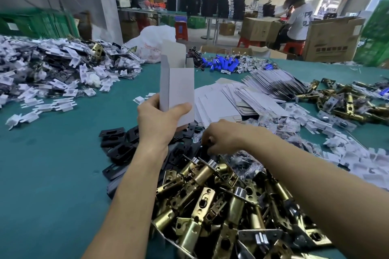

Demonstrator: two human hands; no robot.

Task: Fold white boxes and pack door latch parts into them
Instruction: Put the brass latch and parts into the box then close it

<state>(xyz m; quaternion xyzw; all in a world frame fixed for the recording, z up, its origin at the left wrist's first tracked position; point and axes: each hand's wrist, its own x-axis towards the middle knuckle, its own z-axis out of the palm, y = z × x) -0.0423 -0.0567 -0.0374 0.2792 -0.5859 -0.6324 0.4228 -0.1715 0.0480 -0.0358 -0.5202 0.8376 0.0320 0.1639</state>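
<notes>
My left hand (160,119) grips the lower end of a white box (177,84), held upright above the table with its top flaps open. My right hand (223,139) reaches down into a pile of black strike plates (120,145), fingers curled on a dark part; what exactly it pinches is hidden by the fingers. A heap of brass door latches (221,202) lies in front of me. Flat unfolded white boxes (227,101) are fanned out behind my hands.
The green table (52,174) carries a big pile of white plastic parts and dark pieces (59,69) at left, blue cylinders (223,64) at the back, more brass latches (345,99) at right. People sit by cardboard cartons (330,38) beyond.
</notes>
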